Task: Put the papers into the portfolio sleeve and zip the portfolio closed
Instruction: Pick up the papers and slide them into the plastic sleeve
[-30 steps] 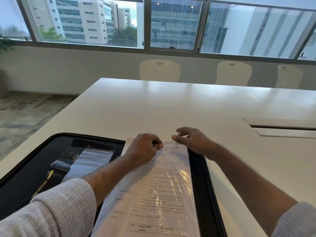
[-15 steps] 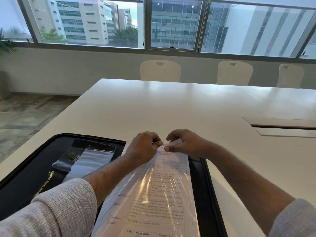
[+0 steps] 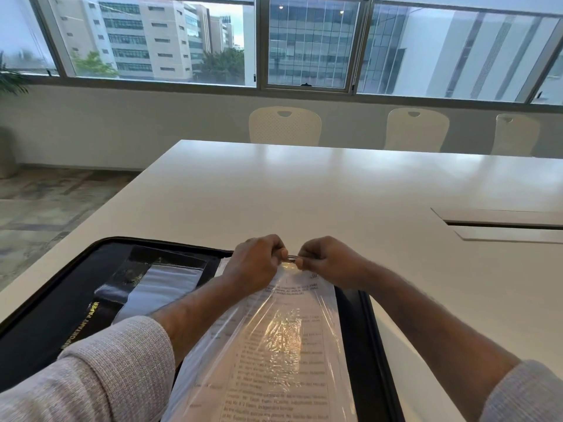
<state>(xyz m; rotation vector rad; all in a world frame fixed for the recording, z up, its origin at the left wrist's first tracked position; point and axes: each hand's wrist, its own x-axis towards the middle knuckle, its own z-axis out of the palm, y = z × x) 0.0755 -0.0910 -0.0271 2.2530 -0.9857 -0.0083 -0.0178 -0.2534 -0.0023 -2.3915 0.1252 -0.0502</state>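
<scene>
Clear crinkled plastic sleeve (image 3: 283, 339), glossy, creased, catching window glare; printed papers (image 3: 274, 388) showing through, text in lines and boxed rows. Sleeve lying on right half of open black portfolio (image 3: 61, 303), soft matte lining, dark zip edge running round; left half carrying see-through pockets and gold lettering "IMPORTANT PAPER". Portfolio flat at near left corner of white counter (image 3: 304, 190), smooth, faintly reflective, with rectangular cable hatch (image 3: 502, 223) near right edge. Beyond far edge, three cream perforated chair backs (image 3: 285, 126); wide windows (image 3: 304, 41) facing office blocks; patterned floor (image 3: 45, 208) off left edge.

Left hand (image 3: 256, 263) and right hand (image 3: 329, 263) meeting at sleeve's far end, above portfolio's far rim. Fingers of both curled, thumbs and fingertips pinching sleeve's top lip, knuckles nearly touching. Sleeve mouth lifted slightly off papers, film drawn into taut ridges fanning back towards near edge. Grey knit sleeves on both forearms.
</scene>
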